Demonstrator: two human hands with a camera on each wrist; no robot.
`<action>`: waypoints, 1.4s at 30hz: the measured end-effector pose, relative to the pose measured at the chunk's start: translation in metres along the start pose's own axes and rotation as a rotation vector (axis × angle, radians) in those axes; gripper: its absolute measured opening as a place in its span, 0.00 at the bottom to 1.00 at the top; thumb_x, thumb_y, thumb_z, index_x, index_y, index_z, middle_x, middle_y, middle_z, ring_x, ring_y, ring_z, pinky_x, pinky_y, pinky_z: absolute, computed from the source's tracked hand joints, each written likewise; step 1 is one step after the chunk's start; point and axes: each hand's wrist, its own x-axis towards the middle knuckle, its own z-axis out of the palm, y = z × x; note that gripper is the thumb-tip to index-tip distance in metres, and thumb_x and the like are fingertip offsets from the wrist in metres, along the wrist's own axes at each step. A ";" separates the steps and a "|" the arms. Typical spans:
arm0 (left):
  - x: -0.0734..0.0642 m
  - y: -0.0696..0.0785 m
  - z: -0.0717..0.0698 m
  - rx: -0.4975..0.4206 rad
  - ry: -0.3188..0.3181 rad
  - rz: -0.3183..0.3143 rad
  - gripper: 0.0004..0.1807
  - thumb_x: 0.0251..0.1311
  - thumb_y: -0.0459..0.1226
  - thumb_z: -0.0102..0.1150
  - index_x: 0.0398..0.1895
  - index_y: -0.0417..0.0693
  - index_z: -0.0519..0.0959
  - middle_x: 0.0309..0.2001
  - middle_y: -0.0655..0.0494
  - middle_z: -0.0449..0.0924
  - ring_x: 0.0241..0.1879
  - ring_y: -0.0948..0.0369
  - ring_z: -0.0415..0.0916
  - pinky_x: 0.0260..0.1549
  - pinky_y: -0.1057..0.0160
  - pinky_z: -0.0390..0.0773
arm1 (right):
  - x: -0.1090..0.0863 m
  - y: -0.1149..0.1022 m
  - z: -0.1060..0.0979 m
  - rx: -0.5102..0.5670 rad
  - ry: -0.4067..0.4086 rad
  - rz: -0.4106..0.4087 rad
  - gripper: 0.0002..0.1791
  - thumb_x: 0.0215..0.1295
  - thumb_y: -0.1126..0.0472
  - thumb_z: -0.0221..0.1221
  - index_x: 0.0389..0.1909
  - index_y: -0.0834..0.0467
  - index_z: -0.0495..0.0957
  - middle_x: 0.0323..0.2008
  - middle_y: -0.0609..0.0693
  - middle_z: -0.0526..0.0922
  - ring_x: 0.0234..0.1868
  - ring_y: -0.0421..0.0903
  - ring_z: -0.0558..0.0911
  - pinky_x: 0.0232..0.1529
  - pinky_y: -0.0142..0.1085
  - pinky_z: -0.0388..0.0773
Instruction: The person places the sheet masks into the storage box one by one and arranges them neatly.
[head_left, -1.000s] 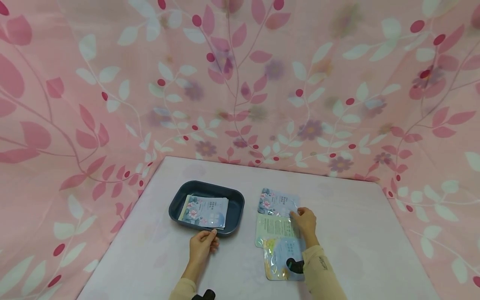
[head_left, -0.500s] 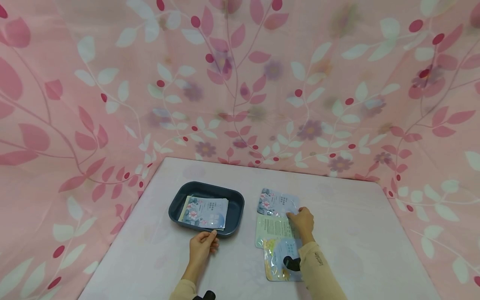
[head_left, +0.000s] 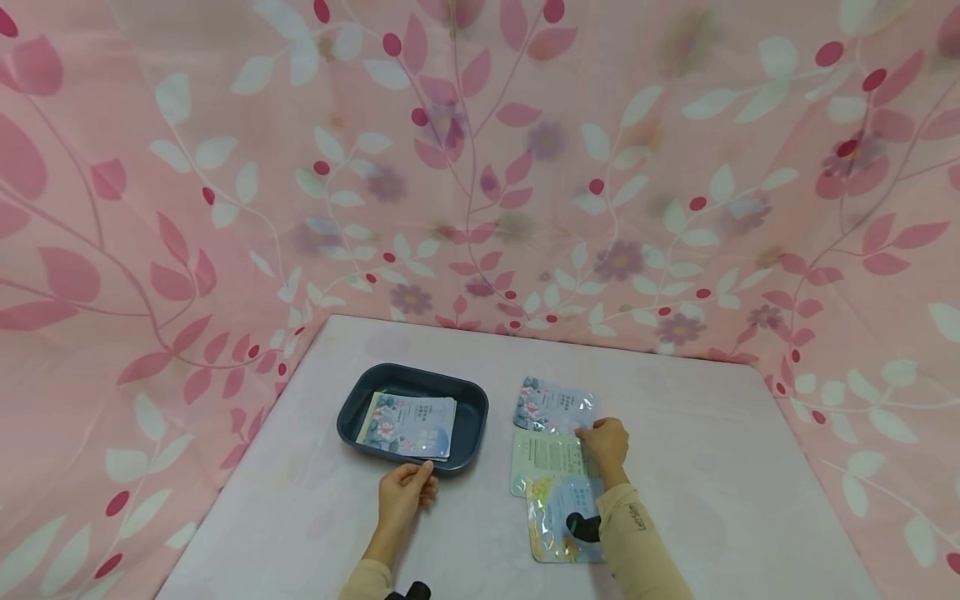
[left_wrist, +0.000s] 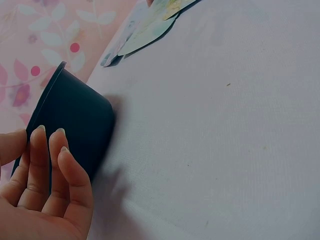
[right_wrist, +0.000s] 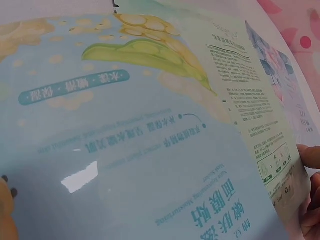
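Left hand (head_left: 405, 492) pinches rim of tray (head_left: 472, 421); right hand (head_left: 607, 443) at green packet (head_left: 547, 454), between loose floral packet (head_left: 551, 406) and yellow-blue packet (head_left: 555, 510) — cannot tell if pinching. Likely pick-up step — next needs firm edge hold.

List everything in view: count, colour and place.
table: one, whitish, lower middle
backdrop: one, pink with leaf print, behind and beside table
tray: one, dark blue, table's left half
packets in tray: at least two, top one pale blue floral; total hidden
loose floral packet: one, pale blue, right of tray
green packet: one, pale green, nearer
bean-print packet: one, blue and yellow, nearest
wrist cameras: two, black, at the wrists
sleeves: two, beige, forearms
left hand: one, bare, pinching tray's near rim
right hand: one, bare, at loose floral and green packets
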 end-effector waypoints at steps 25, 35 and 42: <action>-0.002 0.004 0.001 -0.019 0.003 -0.006 0.13 0.62 0.34 0.58 0.27 0.30 0.74 0.22 0.47 0.81 0.19 0.62 0.77 0.16 0.66 0.77 | 0.006 0.004 0.003 0.000 0.023 -0.043 0.15 0.60 0.63 0.61 0.41 0.71 0.79 0.41 0.67 0.81 0.39 0.60 0.80 0.40 0.51 0.76; 0.002 -0.006 0.000 -0.001 0.022 0.022 0.14 0.61 0.37 0.60 0.26 0.33 0.75 0.21 0.51 0.80 0.18 0.63 0.77 0.17 0.67 0.77 | 0.010 -0.002 -0.006 0.023 0.047 -0.164 0.15 0.61 0.62 0.60 0.41 0.71 0.80 0.40 0.66 0.82 0.42 0.61 0.79 0.44 0.51 0.75; 0.004 -0.007 0.001 -0.002 0.030 0.012 0.13 0.61 0.37 0.60 0.26 0.33 0.75 0.22 0.49 0.81 0.19 0.62 0.77 0.17 0.67 0.77 | 0.010 -0.017 -0.012 0.062 0.099 -0.224 0.15 0.59 0.62 0.62 0.39 0.71 0.81 0.37 0.64 0.83 0.39 0.59 0.80 0.42 0.50 0.76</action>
